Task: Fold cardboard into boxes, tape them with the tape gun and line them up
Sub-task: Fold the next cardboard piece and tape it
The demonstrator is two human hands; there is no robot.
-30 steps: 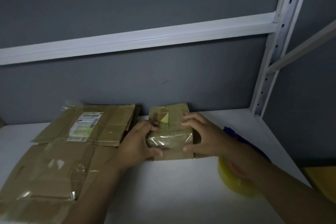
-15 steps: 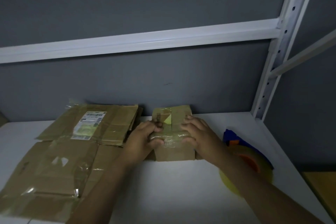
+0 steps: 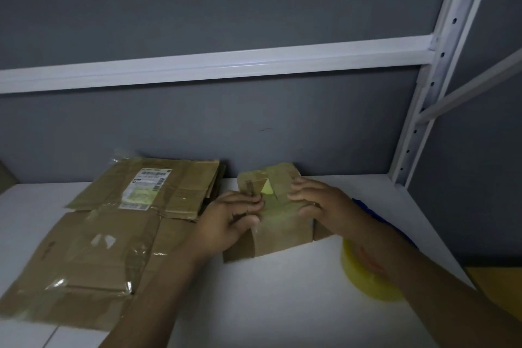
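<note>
A white shelf (image 3: pixel 282 308) against a grey wall carries everything. The biggest piece on it is a flattened sheet of cardboard (image 3: pixel 84 263) with clear tape on it, lying well left of the small box (image 3: pixel 279 234) and nearer the front edge. Behind that sheet, just left of the small box, a stack of flattened cardboard (image 3: pixel 183 189) bears a white shipping label. The small box sits towards the back wall, its top taped over, a yellow triangle showing there. To its right lies the tape gun (image 3: pixel 363 285), its yellowish roll half hidden under the forearm. The left hand (image 3: pixel 228 223) grips the box's left top edge, fingers curled; the right hand (image 3: pixel 322 203) clasps its right top edge, fingers bent over it
</note>
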